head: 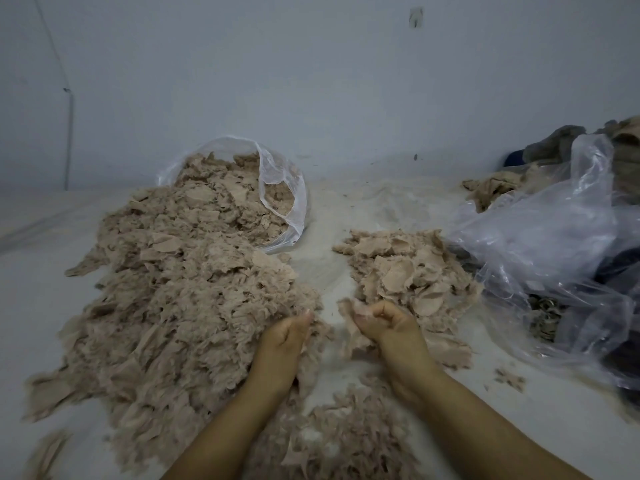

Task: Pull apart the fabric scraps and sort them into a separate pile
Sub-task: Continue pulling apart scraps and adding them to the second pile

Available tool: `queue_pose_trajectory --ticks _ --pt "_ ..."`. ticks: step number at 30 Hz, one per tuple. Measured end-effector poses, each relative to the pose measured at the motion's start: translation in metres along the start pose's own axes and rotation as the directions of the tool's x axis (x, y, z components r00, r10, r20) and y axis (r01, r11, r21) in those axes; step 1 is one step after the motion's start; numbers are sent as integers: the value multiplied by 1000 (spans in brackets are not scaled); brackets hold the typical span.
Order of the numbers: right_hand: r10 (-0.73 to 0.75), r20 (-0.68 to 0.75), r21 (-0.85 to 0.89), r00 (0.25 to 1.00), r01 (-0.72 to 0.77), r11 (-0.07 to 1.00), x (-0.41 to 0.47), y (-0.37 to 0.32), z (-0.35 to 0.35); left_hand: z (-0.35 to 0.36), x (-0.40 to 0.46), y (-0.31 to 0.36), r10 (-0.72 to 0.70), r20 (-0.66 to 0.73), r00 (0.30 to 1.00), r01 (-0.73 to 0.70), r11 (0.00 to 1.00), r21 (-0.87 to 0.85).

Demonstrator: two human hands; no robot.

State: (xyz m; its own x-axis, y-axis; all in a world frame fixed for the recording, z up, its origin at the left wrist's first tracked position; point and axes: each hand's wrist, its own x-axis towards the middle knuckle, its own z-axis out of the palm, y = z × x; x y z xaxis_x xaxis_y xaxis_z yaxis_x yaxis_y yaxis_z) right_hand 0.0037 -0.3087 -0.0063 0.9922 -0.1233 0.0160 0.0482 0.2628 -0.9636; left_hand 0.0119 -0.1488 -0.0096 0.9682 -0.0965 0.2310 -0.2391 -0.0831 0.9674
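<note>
Big heap of beige fabric scraps (180, 299) fills left and centre, spilling from a clear plastic bag (277, 188) at upper centre-left. Smaller sorted pile (408, 271) sits centre-right, apart from the heap. Left hand (282, 344) at the heap's right edge, fingers curled into scraps. Right hand (384, 323) clenched around a torn scrap (346, 306) at the small pile's near edge. Crumpled clear plastic (540, 237) and dark cloth at far right.

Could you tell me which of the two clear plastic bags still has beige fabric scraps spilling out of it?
The round bag at the back left: the big scrap heap pours from its mouth. The crumpled bag on the right covers mostly dark cloth.
</note>
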Motion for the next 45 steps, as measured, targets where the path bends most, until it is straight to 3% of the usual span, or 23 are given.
queue_pose_trajectory --ticks 5,8,13,16,19,23,28,35,39,42,45 --pt "50 83 83 995 -57 995 -4 -1 4 3 -7 2 -59 155 986 60 998 -1" --pt "75 96 73 992 -82 994 -5 2 7 6 -7 -1 -63 156 986 67 998 -17" --pt "50 2 47 999 -50 998 -2 2 3 2 -6 -2 -102 177 979 116 991 -73" --pt "90 94 28 991 -93 995 -5 1 3 3 -6 -5 -100 176 979 116 990 -79" --pt "131 144 -64 981 -123 990 -8 0 4 2 -5 -5 -114 127 985 129 985 -116" --pt "78 -1 2 997 -78 997 -1 -2 -1 -6 2 -8 -184 -34 982 168 948 -270" --pt "24 20 37 1000 -25 999 -7 2 7 7 -8 -4 -135 213 968 163 979 -120" --pt "-11 -106 -6 994 11 1000 -6 3 10 6 -5 -5 -190 182 965 198 980 -27" --pt "89 -186 79 979 -75 994 -1 -2 0 2 -6 -3 -222 157 962 226 974 -11" --pt "210 -19 118 978 -206 971 -1 -5 -3 -2 -7 -1 -225 114 968 237 966 -103" --pt "102 -23 459 995 -80 885 10 -16 -8 0 -8 0 -163 95 982 166 986 -26"
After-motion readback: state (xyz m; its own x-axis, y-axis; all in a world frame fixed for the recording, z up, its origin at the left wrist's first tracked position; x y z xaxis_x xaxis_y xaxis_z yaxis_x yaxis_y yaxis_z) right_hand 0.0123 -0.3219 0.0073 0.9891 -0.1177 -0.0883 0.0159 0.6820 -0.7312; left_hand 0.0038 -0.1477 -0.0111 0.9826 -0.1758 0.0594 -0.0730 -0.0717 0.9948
